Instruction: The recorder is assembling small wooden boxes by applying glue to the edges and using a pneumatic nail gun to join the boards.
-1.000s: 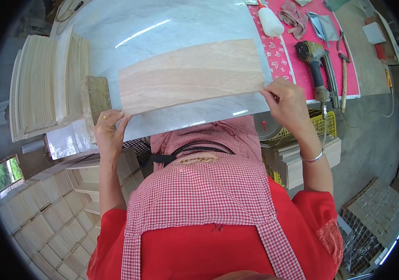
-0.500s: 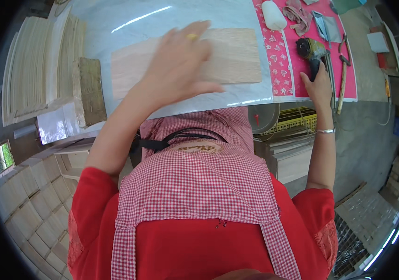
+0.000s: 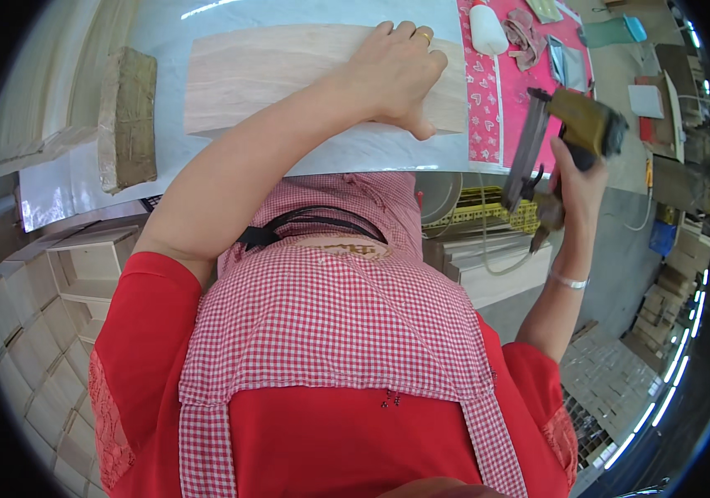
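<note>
A pale wooden board (image 3: 263,75) lies lengthwise on the bluish-white table cover (image 3: 174,100). Across its right part rests my left hand (image 3: 396,75), fingers bent over at the far edge and thumb by the near edge, gripping it. My right hand (image 3: 580,184) is closed around the handle of a nail gun (image 3: 587,120), lifted at the table's front right corner. The gun has a brownish-yellow body and a long dark magazine tilted toward me. A thin hose (image 3: 487,257) hangs below it. My palm hides part of the board.
A wrapped brown block (image 3: 129,120) stands by stacked thin boards (image 3: 56,83) at left. On the pink cloth (image 3: 514,124) at right are a white bottle (image 3: 487,31), a rag (image 3: 525,40) and a silvery packet (image 3: 569,63). Below sits a yellow crate (image 3: 487,207); wooden boxes (image 3: 93,261) fill the lower left.
My right hand has picked the nail gun up off the pink cloth and turned it. My left hand has moved right along the board and now grips across it.
</note>
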`<state>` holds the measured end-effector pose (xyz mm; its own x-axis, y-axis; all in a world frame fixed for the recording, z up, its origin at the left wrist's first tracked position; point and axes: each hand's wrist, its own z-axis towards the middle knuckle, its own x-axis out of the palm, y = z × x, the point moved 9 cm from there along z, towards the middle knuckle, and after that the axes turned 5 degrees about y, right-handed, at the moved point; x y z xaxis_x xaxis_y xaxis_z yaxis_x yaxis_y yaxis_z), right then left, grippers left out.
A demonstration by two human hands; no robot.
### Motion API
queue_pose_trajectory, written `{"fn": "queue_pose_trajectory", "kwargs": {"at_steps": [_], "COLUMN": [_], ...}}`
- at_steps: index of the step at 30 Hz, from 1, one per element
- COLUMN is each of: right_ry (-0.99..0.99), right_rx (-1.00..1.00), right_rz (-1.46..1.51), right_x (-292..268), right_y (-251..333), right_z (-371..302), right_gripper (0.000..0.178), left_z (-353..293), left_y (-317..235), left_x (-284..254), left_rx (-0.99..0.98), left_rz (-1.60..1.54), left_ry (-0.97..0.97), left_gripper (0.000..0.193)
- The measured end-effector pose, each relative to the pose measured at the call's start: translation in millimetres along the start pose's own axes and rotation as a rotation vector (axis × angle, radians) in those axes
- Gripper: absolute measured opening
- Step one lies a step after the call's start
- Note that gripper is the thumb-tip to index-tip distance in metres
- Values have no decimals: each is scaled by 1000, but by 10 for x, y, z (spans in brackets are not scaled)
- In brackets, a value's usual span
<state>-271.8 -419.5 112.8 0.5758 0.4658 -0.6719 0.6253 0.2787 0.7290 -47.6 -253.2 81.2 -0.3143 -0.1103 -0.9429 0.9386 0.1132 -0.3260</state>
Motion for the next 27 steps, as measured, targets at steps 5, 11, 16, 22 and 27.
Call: {"fn": "queue_pose_trajectory", "kwargs": {"at_steps": [5, 11, 16, 22, 27], "right_ry": [151, 260, 285, 285, 328], "right_rx": [-48, 8, 48, 76, 89], "right_rz": [75, 5, -91, -140, -186], "right_x": [241, 368, 413, 411, 435], "right_y": [588, 665, 729, 802, 836], "right_z": [-805, -922, -887, -875, -811], "right_gripper": [18, 18, 14, 13, 13], "left_z": [1, 9, -9, -11, -5], "left_y": [0, -6, -2, -10, 8], "left_x": [15, 7, -11, -11, 23], "left_rx": [7, -10, -15, -2, -5], "left_rz": [16, -14, -27, -21, -13], "left_ry": [-29, -16, -46, -61, -22], "left_gripper": [70, 70, 70, 66, 74]}}
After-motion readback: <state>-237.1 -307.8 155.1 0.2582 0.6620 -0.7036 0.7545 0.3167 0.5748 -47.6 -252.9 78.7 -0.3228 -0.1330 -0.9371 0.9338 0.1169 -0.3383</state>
